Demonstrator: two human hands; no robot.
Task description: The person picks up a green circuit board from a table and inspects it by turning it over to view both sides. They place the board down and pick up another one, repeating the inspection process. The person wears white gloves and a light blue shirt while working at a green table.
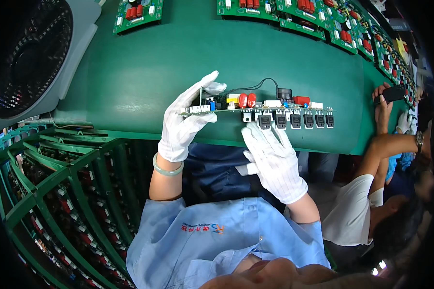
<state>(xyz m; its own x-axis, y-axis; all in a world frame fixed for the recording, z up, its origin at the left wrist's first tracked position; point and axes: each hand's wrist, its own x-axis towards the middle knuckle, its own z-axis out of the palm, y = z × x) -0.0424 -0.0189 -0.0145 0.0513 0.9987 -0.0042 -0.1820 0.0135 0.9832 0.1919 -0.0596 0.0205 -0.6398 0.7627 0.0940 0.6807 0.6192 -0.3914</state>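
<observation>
A long green circuit board (275, 109) is held edge-on above the green table (130, 82), with red and yellow parts and a black wire on top and a row of black square components hanging from its lower edge. My left hand (185, 120), in a white glove, grips the board's left end. My right hand (272, 156), also gloved in white, reaches up from below, its fingertips touching the black components near the board's middle. A pale green bangle (168, 167) sits on my left wrist.
More green circuit boards (294, 12) line the table's far edge. A grey fan (29, 53) stands at upper left. A green rack (48, 192) full of boards is at lower left. To the right, another person's hand (383, 103) holds a dark phone.
</observation>
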